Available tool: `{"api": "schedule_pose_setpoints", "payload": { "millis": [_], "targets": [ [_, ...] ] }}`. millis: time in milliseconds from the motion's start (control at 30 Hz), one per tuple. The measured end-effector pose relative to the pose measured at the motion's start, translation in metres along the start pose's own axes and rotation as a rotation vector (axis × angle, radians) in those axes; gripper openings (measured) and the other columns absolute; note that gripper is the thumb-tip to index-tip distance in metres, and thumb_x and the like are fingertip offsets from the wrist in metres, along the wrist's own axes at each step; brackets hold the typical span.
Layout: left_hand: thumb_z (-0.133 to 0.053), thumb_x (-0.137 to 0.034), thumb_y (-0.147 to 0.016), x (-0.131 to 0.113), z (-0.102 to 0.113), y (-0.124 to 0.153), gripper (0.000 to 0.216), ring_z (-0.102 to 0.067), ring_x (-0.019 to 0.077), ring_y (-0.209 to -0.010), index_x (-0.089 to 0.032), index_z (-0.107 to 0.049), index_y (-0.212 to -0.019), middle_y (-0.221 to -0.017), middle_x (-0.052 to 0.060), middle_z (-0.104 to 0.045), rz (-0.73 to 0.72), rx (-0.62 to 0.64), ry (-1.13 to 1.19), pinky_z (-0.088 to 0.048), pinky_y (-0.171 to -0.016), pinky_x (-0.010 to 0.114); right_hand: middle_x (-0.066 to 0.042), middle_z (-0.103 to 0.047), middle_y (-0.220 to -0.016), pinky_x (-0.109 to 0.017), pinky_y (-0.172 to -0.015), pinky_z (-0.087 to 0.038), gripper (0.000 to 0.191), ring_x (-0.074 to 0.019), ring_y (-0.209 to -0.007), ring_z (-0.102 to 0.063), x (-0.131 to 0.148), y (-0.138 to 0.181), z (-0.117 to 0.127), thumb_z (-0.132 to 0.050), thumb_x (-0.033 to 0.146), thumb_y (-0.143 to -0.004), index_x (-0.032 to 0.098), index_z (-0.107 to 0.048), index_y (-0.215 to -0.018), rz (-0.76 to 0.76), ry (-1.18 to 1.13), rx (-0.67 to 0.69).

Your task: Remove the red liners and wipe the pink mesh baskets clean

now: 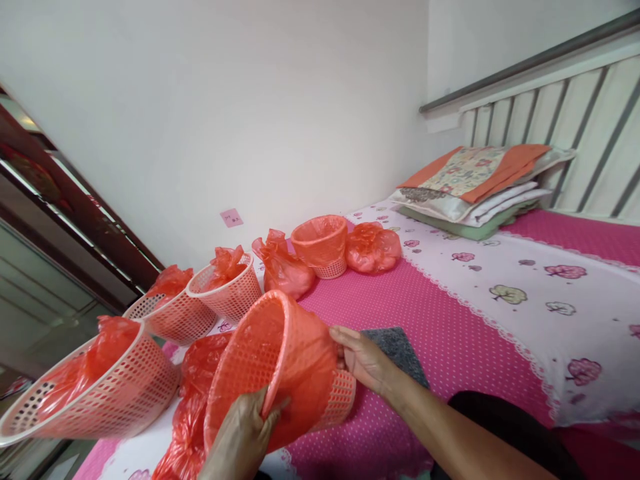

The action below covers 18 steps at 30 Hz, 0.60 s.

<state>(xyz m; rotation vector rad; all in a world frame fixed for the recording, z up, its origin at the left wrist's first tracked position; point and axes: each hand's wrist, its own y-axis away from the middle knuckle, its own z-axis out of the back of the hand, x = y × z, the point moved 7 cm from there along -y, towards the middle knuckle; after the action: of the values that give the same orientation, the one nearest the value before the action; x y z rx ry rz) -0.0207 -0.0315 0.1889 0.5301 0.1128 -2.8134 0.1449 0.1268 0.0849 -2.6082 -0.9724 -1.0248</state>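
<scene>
A pink lattice basket (341, 395) was held tipped on its side over the near edge of a pink dotted bed (450, 320), with a red plastic bag (305, 360) stretched over its rim. The left hand (243, 433) clasped the lower rim, fingers curled over it. The right hand (365, 360) grasped the bag near the basket's base. Other lined baskets (227, 290) stood along the wall.

Left hand (245, 433) showing bare, back and fingers only coming into view. Right hand (365, 360) showing bare, wrist going uncovered. Right forearm (450, 433) running bare along whole visible length. Person wearing black cloth (505, 423), plain, unpatterned, showing as rounded dark patch behind forearm by near edge of bed (435, 300); garment type not telling.
</scene>
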Motion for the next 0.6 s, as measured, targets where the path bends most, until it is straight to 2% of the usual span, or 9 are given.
{"api": "schedule_pose_setpoints", "payload": {
  "millis": [100, 200, 300, 400, 467, 600],
  "targets": [
    [-0.049, -0.052, -0.093, 0.000, 0.000, 0.003, 0.044, -0.076, 0.0301, -0.086, -0.022, -0.082, -0.087, -0.090, 0.014, -0.084, -0.019, -0.006, -0.010, -0.058, -0.086, 0.039, 0.005, -0.061, -0.068, -0.027, -0.054, -0.027, 0.035, -0.0087, -0.055, -0.043, 0.004, -0.004, 0.010, -0.093, 0.036, -0.067, 0.021, -0.068, -0.085, 0.080, 0.132, -0.051],
    [-0.048, -0.057, -0.093, 0.006, 0.001, 0.004, 0.047, -0.074, 0.0281, -0.080, -0.023, -0.078, -0.080, -0.085, 0.011, -0.082, 0.017, 0.027, 0.039, -0.057, -0.081, 0.037, 0.005, -0.059, -0.063, -0.028, -0.056, -0.032, 0.024, -0.0116, -0.057, -0.047, 0.008, -0.011, 0.028, -0.083, 0.038, -0.072, 0.022, -0.069, -0.081, 0.154, 0.298, -0.134],
    [-0.048, -0.061, -0.091, 0.020, 0.006, 0.005, 0.053, -0.074, 0.0280, -0.078, -0.021, -0.082, -0.088, -0.086, 0.012, -0.081, 0.081, 0.023, 0.050, -0.058, -0.077, 0.036, -0.002, -0.073, -0.087, -0.032, -0.071, -0.047, 0.020, -0.0182, -0.078, -0.064, 0.011, -0.011, 0.025, -0.079, 0.030, -0.074, 0.023, -0.075, -0.092, 0.245, 0.560, -0.065],
    [-0.052, -0.061, -0.088, 0.031, 0.013, 0.004, 0.052, -0.076, 0.0281, -0.082, -0.023, -0.085, -0.098, -0.094, 0.011, -0.084, 0.095, 0.021, 0.066, -0.060, -0.079, 0.035, -0.007, -0.073, -0.119, -0.041, -0.098, -0.050, 0.045, -0.0256, -0.111, -0.066, 0.013, 0.001, 0.005, -0.078, 0.016, -0.071, 0.023, -0.073, -0.115, 0.441, 0.935, 0.070],
    [-0.052, -0.061, -0.088, 0.035, 0.015, 0.005, 0.049, -0.077, 0.0271, -0.083, -0.027, -0.086, -0.096, -0.095, 0.008, -0.086, 0.083, 0.061, 0.118, -0.061, -0.079, 0.034, -0.008, -0.069, -0.125, -0.044, -0.106, -0.048, 0.055, -0.0269, -0.120, -0.064, 0.012, 0.009, -0.003, -0.076, 0.009, -0.069, 0.023, -0.069, -0.122, 0.502, 1.101, 0.086],
    [-0.059, -0.064, -0.081, 0.050, 0.022, 0.011, 0.046, -0.078, 0.0299, -0.084, -0.028, -0.085, -0.087, -0.088, 0.007, -0.085, 0.109, 0.023, 0.093, -0.063, -0.084, 0.035, -0.009, -0.067, -0.123, -0.044, -0.106, -0.050, 0.052, -0.0272, -0.119, -0.065, 0.008, 0.015, -0.009, -0.079, 0.011, -0.072, 0.022, -0.065, -0.122, 0.473, 1.230, 0.101]
  ]
}}
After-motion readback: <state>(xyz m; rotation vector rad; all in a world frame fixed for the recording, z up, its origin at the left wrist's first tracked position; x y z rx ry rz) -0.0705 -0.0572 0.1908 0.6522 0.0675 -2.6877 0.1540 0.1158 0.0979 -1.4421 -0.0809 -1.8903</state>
